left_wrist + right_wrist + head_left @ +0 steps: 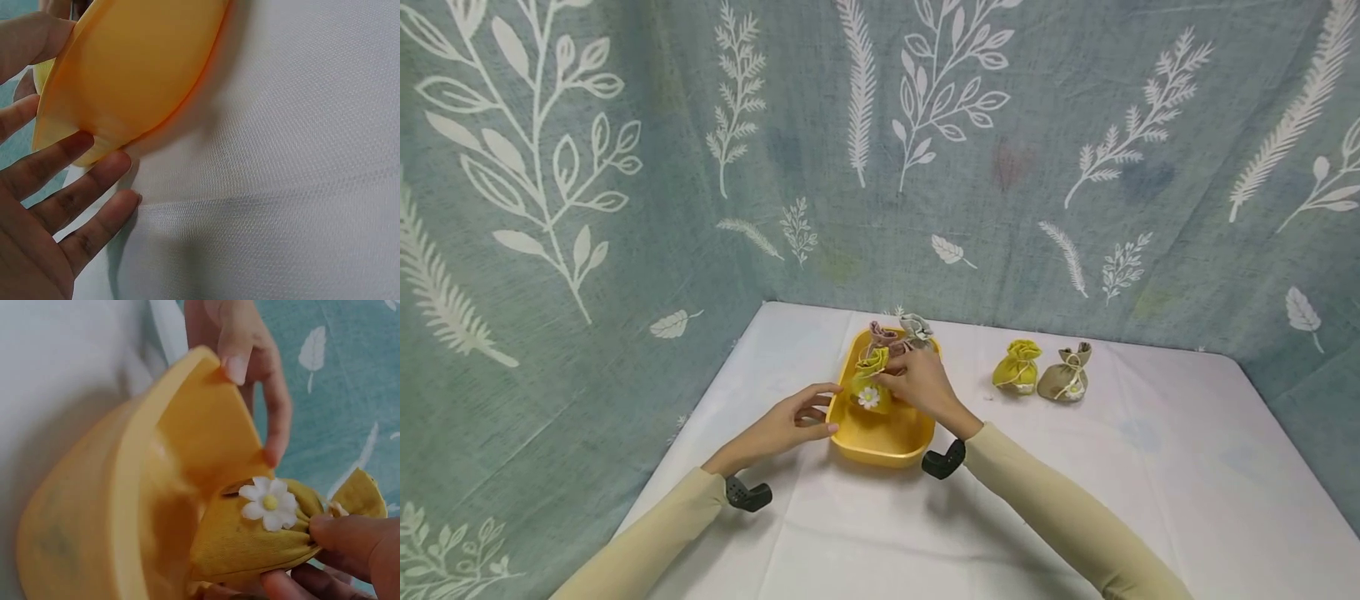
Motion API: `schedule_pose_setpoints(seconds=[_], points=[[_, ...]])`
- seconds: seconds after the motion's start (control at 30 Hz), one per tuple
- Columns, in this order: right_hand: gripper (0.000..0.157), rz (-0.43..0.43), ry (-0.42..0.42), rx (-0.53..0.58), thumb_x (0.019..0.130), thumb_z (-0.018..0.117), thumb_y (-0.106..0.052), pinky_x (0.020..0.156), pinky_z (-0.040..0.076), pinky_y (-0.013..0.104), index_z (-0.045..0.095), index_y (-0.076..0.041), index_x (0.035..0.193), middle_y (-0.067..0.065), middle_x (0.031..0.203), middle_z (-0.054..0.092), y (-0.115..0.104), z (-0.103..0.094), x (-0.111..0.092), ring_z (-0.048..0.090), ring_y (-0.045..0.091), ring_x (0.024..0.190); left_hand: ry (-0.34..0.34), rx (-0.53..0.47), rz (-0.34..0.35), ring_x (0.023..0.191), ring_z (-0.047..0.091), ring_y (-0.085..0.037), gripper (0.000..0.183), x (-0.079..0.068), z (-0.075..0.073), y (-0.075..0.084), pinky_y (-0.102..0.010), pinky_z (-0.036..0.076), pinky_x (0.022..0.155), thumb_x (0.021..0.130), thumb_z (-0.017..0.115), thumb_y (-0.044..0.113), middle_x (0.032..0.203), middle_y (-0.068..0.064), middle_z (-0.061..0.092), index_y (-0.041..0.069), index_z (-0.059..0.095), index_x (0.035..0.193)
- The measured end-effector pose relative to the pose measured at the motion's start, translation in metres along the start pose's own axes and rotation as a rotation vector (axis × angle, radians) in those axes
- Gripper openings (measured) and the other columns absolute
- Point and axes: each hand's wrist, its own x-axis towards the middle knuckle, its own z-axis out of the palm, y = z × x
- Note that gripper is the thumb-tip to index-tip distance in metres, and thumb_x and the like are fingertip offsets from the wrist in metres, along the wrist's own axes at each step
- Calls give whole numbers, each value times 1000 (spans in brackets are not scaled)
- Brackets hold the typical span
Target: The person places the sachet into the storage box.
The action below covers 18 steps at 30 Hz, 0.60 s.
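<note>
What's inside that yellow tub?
In the tub, a pinkish pouch and a grey pouch show at the far end. The right hand and the yellow pouch it grips hide their lower parts and anything behind.

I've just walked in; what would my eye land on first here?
Most likely the bright orange-yellow tub on the white table, with the left hand against it. Then the yellow pouch with a white flower, held at the tub by the right hand. To the tub's right, a second yellow pouch and a brown pouch sit side by side.
</note>
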Motion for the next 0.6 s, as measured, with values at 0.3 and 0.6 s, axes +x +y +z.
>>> schedule_pose_setpoints(seconds=[0.3, 0.6], points=[[10, 21, 5, -42, 93, 79, -18, 73, 57, 31, 83, -9, 96, 1, 84, 77, 7, 6, 7, 70, 16, 83, -24, -1, 35, 122, 61, -27, 65, 3, 0, -1, -39, 54, 101, 97, 76, 26, 148, -9, 53, 22, 45, 154], [19, 114, 6, 51, 95, 78, -25, 83, 57, 40, 82, -13, 108, -2, 90, 77, 12, -18, -2, 70, 17, 86, -9, 2, 21, 122, 61, -26, 67, 0, -1, -1, -38, 54, 101, 95, 77, 29, 148, -8, 53, 23, 45, 154]])
